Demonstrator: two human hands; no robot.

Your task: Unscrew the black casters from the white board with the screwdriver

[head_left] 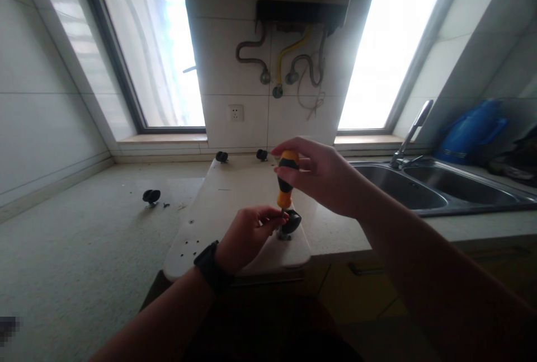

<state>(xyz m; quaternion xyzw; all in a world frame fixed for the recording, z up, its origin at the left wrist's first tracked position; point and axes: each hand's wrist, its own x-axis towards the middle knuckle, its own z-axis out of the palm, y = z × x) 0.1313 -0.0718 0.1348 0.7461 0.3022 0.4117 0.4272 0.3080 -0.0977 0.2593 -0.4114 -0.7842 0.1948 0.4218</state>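
My right hand (312, 169) is wrapped round the yellow and black handle of a screwdriver (285, 201), held upright with its shaft pointing down. Below it, the fingers of my left hand (251, 233) pinch at the screwdriver's shaft; whether a screw is between them is hidden. Beside the shaft a black caster wheel (292, 221) sits on a metal plate at the near right corner of a white board (235, 200). Two more casters, a far left caster (221, 156) and a far middle caster (262, 155), stand at the board's far edge. Several holes show at its near left corner.
A loose caster (151, 196) lies on the speckled countertop (96, 227) left of the board, with a small dark screw-like piece (166, 205) near it. To the right are a steel double sink (390, 186), a faucet (413, 132) and a blue jug-like container (472, 130).
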